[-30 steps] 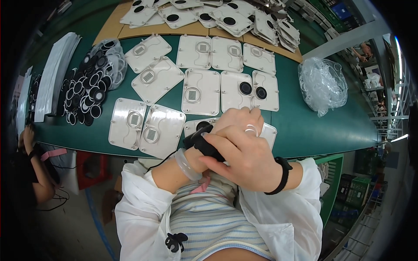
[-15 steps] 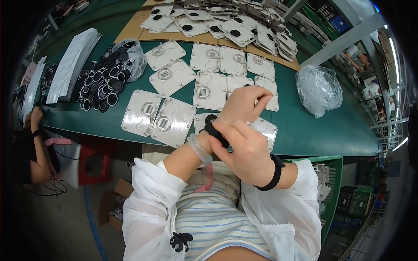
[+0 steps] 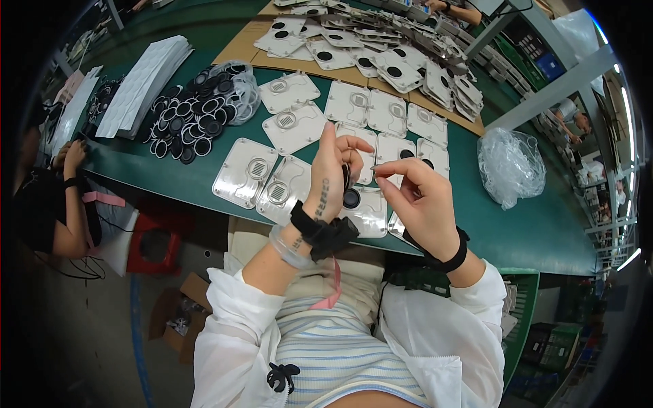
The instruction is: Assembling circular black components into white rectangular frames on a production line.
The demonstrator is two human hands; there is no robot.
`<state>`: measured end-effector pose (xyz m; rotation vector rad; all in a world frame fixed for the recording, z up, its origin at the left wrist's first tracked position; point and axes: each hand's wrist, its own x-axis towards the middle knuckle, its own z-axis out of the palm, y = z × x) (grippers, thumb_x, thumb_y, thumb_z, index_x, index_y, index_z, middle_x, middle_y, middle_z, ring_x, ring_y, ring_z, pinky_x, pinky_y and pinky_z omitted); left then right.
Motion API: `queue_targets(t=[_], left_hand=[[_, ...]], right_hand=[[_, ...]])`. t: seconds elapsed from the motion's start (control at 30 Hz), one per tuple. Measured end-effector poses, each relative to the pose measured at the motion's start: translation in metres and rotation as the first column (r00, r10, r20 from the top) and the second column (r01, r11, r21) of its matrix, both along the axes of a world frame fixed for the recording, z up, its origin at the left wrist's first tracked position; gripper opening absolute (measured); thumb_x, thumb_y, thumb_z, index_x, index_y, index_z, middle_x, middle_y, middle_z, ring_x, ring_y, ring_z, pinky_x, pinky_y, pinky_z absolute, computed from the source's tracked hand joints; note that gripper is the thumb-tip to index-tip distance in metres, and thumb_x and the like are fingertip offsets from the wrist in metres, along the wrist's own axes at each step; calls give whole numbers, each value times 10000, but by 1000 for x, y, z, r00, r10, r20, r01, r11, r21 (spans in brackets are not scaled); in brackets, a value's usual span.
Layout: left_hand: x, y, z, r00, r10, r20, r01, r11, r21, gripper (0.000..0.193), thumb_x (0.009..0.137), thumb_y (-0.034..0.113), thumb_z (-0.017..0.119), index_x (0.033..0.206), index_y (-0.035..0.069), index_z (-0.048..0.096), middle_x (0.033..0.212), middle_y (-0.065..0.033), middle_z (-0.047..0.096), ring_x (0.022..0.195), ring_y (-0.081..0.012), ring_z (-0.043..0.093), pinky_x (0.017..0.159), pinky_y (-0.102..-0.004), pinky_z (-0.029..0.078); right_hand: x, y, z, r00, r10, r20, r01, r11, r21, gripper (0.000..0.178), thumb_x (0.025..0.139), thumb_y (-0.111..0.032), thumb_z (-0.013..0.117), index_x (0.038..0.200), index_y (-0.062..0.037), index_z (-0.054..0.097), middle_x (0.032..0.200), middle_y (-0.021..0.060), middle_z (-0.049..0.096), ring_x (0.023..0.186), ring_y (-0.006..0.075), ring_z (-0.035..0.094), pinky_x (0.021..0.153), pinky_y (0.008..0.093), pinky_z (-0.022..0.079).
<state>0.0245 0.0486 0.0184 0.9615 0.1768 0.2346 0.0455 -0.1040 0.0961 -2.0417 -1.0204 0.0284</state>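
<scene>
My left hand (image 3: 333,166) is raised over the table's near edge, palm turned inward and fingers curled around a dark round piece (image 3: 347,176), mostly hidden. A black strap with a bulky black block (image 3: 323,231) circles that wrist, beside a clear bangle (image 3: 289,249). To its right, my right hand (image 3: 423,207) holds thumb and forefinger in a pinch; whatever is between them is too small to make out. Beneath both hands lie off-white square panels with round slotted grilles, such as this panel (image 3: 246,173). A black disc (image 3: 352,198) sits on a panel below my left hand.
Black rings with pale rims (image 3: 180,122) are heaped at the left, beside stacked white sheets (image 3: 146,85). More panels with black discs (image 3: 394,71) pile up on cardboard at the back. A clear plastic bag (image 3: 510,166) lies right. A co-worker's hand (image 3: 70,158) is far left.
My right hand has left the black strap on my left wrist and moved right into a pinch. My left hand has turned its palm inward and its fingers have curled. The view has shifted.
</scene>
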Motion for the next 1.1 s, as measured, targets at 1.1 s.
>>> queue_targets(t=[1.1], left_hand=[[-23, 4, 1, 932, -341, -127, 329, 939, -102, 873, 904, 695, 100, 1262, 0, 490, 801, -55, 617, 494, -50, 360, 455, -167, 238]], right_hand=[[61, -5, -35, 877, 276, -393, -318, 947, -45, 87, 842, 24, 616, 924, 44, 637, 891, 73, 620, 701, 103, 603, 589, 212, 463]])
